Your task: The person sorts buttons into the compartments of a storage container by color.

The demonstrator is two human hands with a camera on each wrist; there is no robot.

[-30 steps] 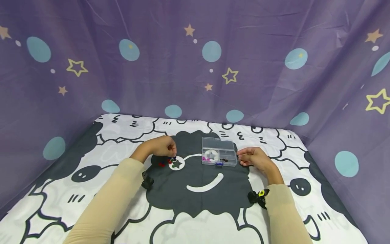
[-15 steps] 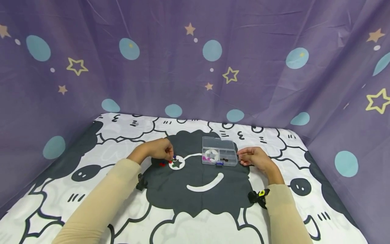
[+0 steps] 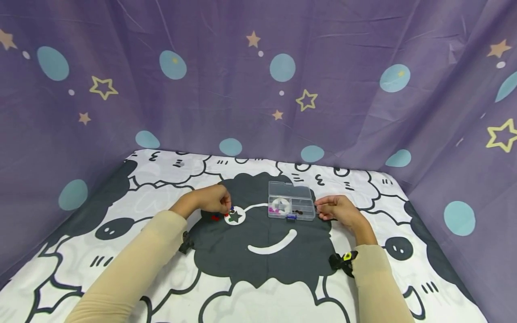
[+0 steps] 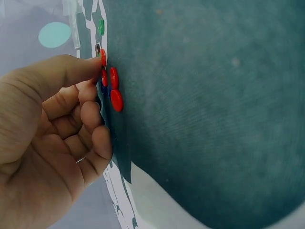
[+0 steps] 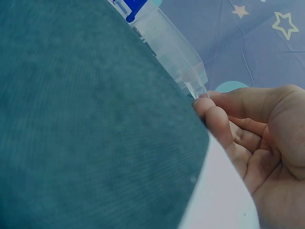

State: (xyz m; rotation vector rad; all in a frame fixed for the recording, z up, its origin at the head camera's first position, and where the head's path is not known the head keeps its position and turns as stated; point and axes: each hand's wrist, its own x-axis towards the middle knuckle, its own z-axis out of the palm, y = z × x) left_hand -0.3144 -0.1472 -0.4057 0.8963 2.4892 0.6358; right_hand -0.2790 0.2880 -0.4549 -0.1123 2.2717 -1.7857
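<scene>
Two beige sleeves [image 3: 133, 264] reach over a sheep-print cloth [image 3: 266, 269]. At the left, the left hand's [image 3: 207, 199] thumb and fingertips gather close by several red buttons [image 4: 116, 100]; whether they pinch one cannot be told. A green button [image 4: 101, 27] lies beyond them. Next comes a printed white circle with a dark star [image 3: 235, 217]. Farther right, a lid-up clear compartment box [image 3: 305, 205] holds pink pieces [image 3: 274, 210], then dark pieces [image 3: 297, 212]. The right hand [image 3: 340, 209] pinches its right end between thumb and fingertips.
</scene>
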